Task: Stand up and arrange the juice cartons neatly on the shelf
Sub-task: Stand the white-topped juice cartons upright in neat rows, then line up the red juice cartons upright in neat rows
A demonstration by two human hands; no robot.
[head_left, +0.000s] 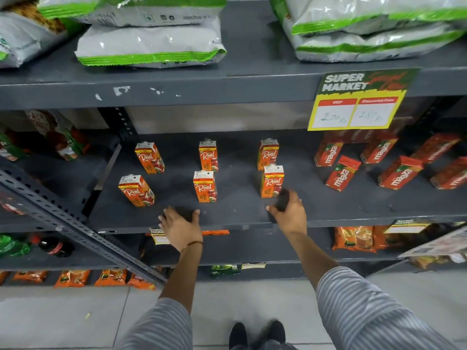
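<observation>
Several orange "Real" juice cartons stand upright on the dark grey shelf (237, 213) in two rows. The back row has a left carton (149, 157), a middle carton (208, 155) and a right carton (267, 154). The front row has a left carton (136, 190), a middle carton (205, 186) and a right carton (272, 181). My left hand (180, 227) hovers at the shelf's front edge, fingers spread, holding nothing. My right hand (288, 210) is just below the front right carton, fingers loosely curled, apart from it.
Red "Maaza" cartons (343, 173) stand scattered on the same shelf to the right. A yellow price sign (358, 102) hangs from the shelf above, which holds white and green bags (151, 46). A slanted metal upright (83, 231) crosses at the left. Orange packets fill the lower shelves.
</observation>
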